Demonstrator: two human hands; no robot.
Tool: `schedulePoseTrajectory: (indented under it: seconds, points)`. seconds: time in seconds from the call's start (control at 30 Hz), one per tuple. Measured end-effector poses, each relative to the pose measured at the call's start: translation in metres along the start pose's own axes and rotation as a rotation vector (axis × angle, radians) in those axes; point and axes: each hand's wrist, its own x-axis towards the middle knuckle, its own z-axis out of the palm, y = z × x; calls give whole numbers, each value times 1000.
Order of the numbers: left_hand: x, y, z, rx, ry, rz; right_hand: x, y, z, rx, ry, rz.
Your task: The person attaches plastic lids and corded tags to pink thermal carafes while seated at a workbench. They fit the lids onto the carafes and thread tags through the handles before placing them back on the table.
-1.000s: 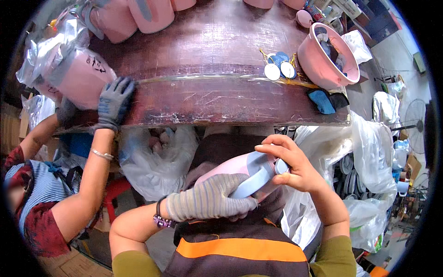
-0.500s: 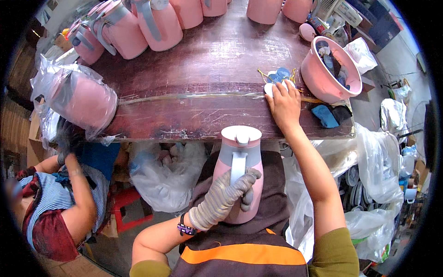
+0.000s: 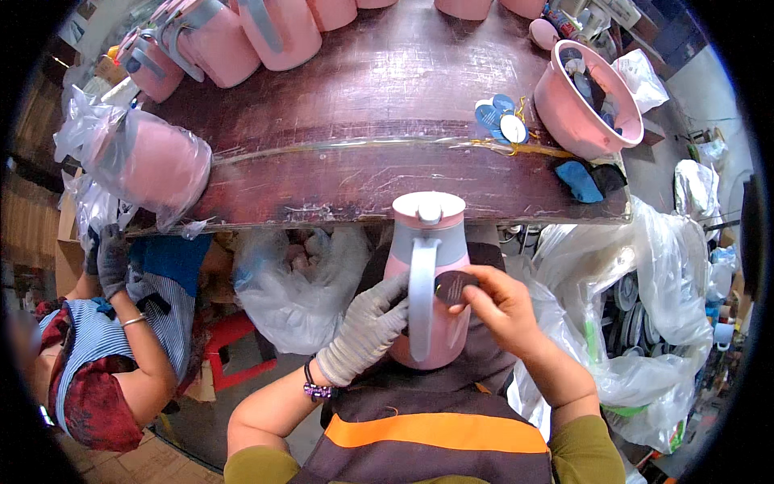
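A pink and grey thermos jug [image 3: 447, 339] with a white lid stands upright in my lap, its light grey handle toward me. My left hand [image 3: 364, 327], in a striped grey knit glove, grips the jug's left side by the handle. Bare, my right hand [image 3: 501, 310] pinches a dark round tag [image 3: 456, 288] between thumb and fingers, right beside the handle and in front of the jug's body. On the table, several round blue and white tags [image 3: 501, 118] with yellow strings lie in a small heap.
A pink tub [image 3: 592, 145] of dark items stands at the table's right, near a blue and black cloth [image 3: 579, 181]. Pink jugs [image 3: 214, 48] line the far side. At left, a gloved co-worker sits by a plastic-wrapped jug [image 3: 161, 165]. Plastic bags [image 3: 298, 298] hang below the table.
My right hand has come back from the tag heap to the jug, now with a dark tag in it. My left hand has shifted to the jug's left side.
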Motion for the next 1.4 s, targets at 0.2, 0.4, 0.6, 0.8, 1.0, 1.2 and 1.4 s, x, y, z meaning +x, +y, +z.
schedulePoseTrajectory:
  seconds: [0.2, 0.4, 0.6, 0.8, 1.0, 1.2, 1.4]
  points:
    - [4, 2, -4, 158, -84, 91, -1, 3, 21, 184, -11, -17]
    - [3, 2, -6, 432, 271, 324, -4, 9, 12, 327, 165, 33]
    - [1, 13, -26, -816, -138, 91, 2, 20, 7, 650, 316, -7]
    - [9, 21, -26, -1041, -242, 374, 9, 12, 10, 459, 202, 24]
    - [14, 26, -24, -982, -208, 473, 9, 18, 3, 457, 133, 26]
    - [6, 66, -13, -208, -120, 29, 2, 1, 2, -35, 272, -399]
    - [9, 59, 4, 545, 18, 568, 9, -34, 20, 198, 160, -207]
